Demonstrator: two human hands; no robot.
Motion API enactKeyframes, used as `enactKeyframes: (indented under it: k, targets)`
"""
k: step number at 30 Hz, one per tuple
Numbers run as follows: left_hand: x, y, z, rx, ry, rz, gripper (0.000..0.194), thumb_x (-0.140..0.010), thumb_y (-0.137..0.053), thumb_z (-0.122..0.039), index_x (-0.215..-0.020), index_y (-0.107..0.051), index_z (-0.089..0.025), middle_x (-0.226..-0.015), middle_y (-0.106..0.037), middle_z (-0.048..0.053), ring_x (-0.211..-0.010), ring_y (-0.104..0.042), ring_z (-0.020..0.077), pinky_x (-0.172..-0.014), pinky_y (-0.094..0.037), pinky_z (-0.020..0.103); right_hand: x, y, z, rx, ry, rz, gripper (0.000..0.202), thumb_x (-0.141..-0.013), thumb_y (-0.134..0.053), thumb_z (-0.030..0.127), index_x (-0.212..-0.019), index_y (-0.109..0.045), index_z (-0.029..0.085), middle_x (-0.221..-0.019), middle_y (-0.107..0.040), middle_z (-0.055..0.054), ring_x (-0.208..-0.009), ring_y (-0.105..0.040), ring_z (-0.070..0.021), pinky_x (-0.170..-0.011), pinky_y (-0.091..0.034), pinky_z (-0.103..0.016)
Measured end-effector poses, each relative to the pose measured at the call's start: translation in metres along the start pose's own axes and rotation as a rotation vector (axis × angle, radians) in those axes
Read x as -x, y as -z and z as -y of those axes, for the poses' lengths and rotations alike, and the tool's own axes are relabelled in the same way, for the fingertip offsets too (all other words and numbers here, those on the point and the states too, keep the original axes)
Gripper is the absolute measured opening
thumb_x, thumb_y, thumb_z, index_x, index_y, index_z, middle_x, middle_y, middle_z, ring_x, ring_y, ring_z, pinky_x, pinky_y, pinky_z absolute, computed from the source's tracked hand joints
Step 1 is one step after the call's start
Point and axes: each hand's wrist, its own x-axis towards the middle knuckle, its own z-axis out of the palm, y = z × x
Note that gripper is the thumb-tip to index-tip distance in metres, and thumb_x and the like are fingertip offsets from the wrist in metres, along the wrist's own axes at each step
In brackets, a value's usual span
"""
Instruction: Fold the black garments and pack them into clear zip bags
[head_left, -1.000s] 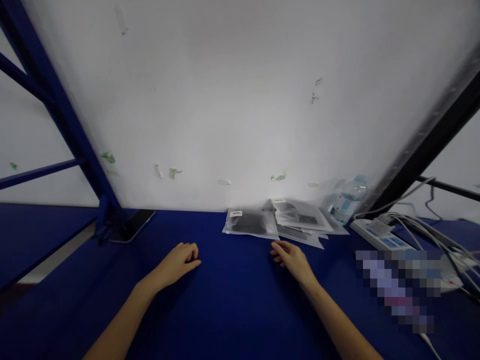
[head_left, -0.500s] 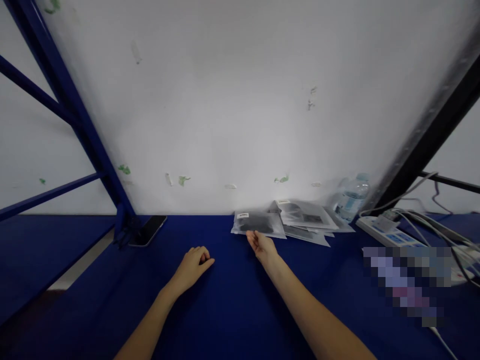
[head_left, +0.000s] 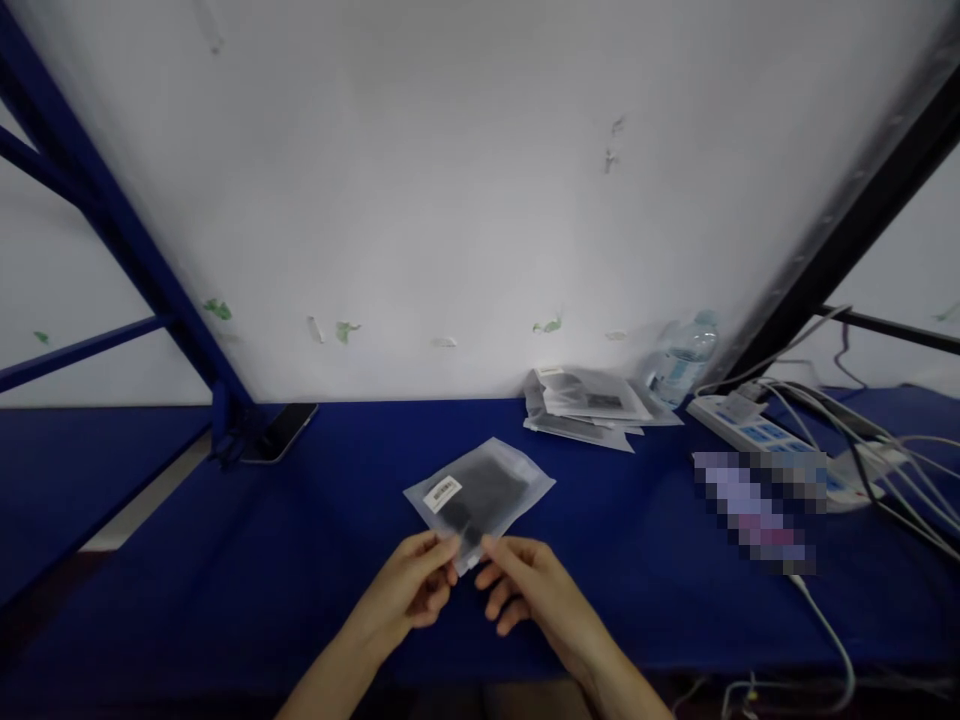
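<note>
A frosted zip bag [head_left: 491, 490] with a white barcode label and something dark inside is held above the blue table [head_left: 337, 620]. My left hand [head_left: 420, 580] pinches its near edge between thumb and fingers. On the same edge, just to the right, my right hand [head_left: 529, 585] grips with thumb and index finger, its other fingers loosely curled. The bag lies tilted, its far corner pointing toward the wall. What the dark content is, I cannot tell.
More frosted bags [head_left: 592, 395] lie stacked by the wall, beside a clear bottle [head_left: 682, 360]. A power strip [head_left: 765, 440] with tangled cables and a blurred-out device [head_left: 750, 510] occupy the right. At the left, a phone [head_left: 285, 430] lies beside the blue frame post [head_left: 180, 340].
One bag has left the spot beside the stack and come toward me in my right hand. My left hand has moved right and taken hold of its edge. The view has shifted slightly.
</note>
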Motion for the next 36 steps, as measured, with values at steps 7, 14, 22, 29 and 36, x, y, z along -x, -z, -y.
enactKeyframes:
  k: [7, 14, 22, 29, 36]
  targets:
    - [0.012, -0.016, 0.014, -0.029, 0.006, 0.018, 0.046, -0.066, -0.073, -0.059, -0.07, -0.055, -0.017, -0.051, -0.049, -0.007, -0.029, -0.036, 0.0029, -0.026, -0.019, 0.015, 0.007, -0.008, -0.021, -0.104, -0.002, -0.021, 0.046, -0.065, -0.075, 0.056, -0.07, -0.06, 0.013, -0.063, -0.063, 0.0, -0.045, -0.059, -0.0088, -0.041, -0.051, -0.019]
    - [0.029, 0.003, 0.016, 0.021, 0.096, -0.033, 0.05, -0.059, -0.077, -0.061, -0.066, -0.051, -0.019, -0.046, -0.047, -0.008, -0.025, -0.028, 0.0017, -0.024, -0.013, 0.015, 0.004, 0.046, 0.014, -0.054, 0.028, -0.183, 0.035, -0.071, -0.076, 0.044, -0.065, -0.061, 0.013, -0.058, -0.062, 0.0, -0.046, -0.059, -0.0075, -0.046, -0.052, -0.017]
    - [0.038, 0.013, 0.02, 0.035, 0.124, -0.041, 0.049, -0.06, -0.078, -0.06, -0.068, -0.055, -0.019, -0.048, -0.049, -0.007, -0.027, -0.028, 0.0008, -0.025, -0.013, 0.015, -0.003, 0.074, 0.022, -0.073, 0.022, -0.244, 0.029, -0.073, -0.076, 0.039, -0.065, -0.063, 0.014, -0.058, -0.063, -0.001, -0.047, -0.06, -0.008, -0.049, -0.053, -0.017]
    - [0.034, 0.01, 0.018, 0.085, 0.137, -0.071, 0.052, -0.056, -0.08, -0.062, -0.067, -0.053, -0.019, -0.045, -0.046, -0.008, -0.027, -0.03, 0.0013, -0.026, -0.014, 0.015, 0.011, 0.05, 0.016, 0.426, 0.257, -0.32, 0.04, -0.084, -0.058, 0.053, -0.069, -0.068, 0.017, -0.061, -0.065, -0.005, -0.051, -0.062, -0.016, -0.048, -0.051, -0.027]
    - [0.031, 0.013, 0.029, 0.071, 0.142, -0.086, 0.05, -0.061, -0.078, -0.061, -0.063, -0.051, -0.019, -0.043, -0.044, -0.009, -0.026, -0.031, 0.0017, -0.025, -0.014, 0.014, 0.027, 0.01, -0.002, 1.291, 0.894, -0.179, 0.038, -0.095, -0.043, 0.023, -0.131, -0.055, 0.027, -0.081, -0.067, -0.006, -0.074, -0.061, -0.0192, -0.063, -0.049, -0.029]
